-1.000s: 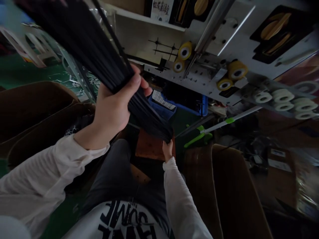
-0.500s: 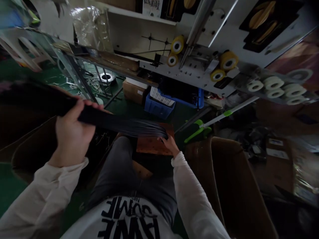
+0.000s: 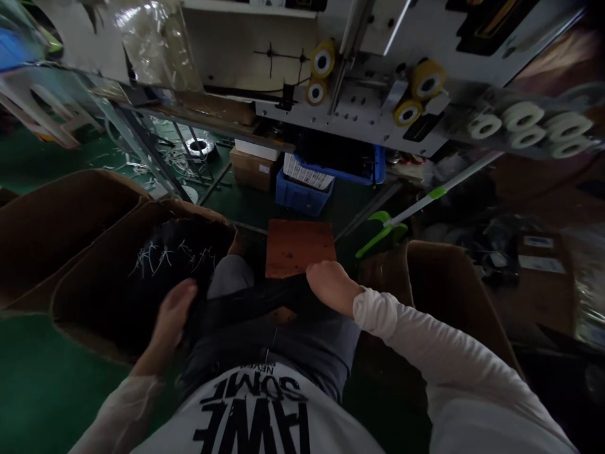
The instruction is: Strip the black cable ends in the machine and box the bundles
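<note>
A bundle of thin black cords [image 3: 250,299] stretches across my lap in the head view, dark and partly lost against my trousers. My right hand [image 3: 333,287] is closed round its right end, just in front of a reddish-brown board [image 3: 300,246]. At the bundle's left side is my left hand [image 3: 172,315], beside my thigh and over the edge of an open carton [image 3: 94,258]. Motion smears its fingers, so its grip on the cords cannot be made out. Inside that carton lie more black bundles [image 3: 165,284] with white ties.
Another open carton [image 3: 437,271] stands at my right, near a white pole with green ends [image 3: 416,205]. Ahead is a machine panel with yellow rollers [image 3: 322,62]. Beneath it sit blue bins [image 3: 302,194] and a cardboard box [image 3: 253,170]. White tape rolls [image 3: 522,116] hang right.
The black bundle has come down from the raised left side to my lap. My left hand moved down and right; my right hand moved slightly down. The tied bundles in the left carton now show.
</note>
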Demonstrator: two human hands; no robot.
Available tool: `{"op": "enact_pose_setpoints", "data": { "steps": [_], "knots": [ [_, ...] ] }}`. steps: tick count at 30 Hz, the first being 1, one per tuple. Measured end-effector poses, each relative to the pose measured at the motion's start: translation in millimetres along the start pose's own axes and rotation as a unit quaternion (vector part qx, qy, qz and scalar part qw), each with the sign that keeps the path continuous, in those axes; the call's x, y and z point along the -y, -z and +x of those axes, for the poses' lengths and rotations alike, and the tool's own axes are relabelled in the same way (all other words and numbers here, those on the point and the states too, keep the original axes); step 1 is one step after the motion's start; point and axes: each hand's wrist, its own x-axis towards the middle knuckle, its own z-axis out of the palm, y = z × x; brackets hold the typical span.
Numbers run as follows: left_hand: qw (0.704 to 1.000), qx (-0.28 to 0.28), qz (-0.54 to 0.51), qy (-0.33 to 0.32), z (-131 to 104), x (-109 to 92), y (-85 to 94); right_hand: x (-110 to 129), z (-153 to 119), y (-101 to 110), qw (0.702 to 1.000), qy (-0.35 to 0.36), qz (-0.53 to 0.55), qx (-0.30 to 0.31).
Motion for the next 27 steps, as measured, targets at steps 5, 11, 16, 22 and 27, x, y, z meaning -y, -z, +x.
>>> {"op": "enact_pose_setpoints", "data": {
  "steps": [5,11,16,22,27],
  "knots": [
    [0.896,0.310,0.119,-0.295,-14,-65,-116.9,12,1,10,1.000,-0.005,-0.025,-0.003],
    [0.880,0.295,0.235,-0.288,-35,-92,-178.7,17,10,13,0.999,-0.020,-0.029,-0.007],
    [0.912,0.281,0.148,-0.259,-21,-89,-181.0,7,12,37,0.998,-0.030,-0.023,-0.057],
    [0.911,0.380,-0.107,-0.115,9,-114,-155.3,-44,5,47,0.865,0.048,0.254,-0.430],
    [0.906,0.343,-0.223,-0.104,26,-154,-130.8,14,47,1,0.611,0.130,0.670,-0.401]
  ]
}}
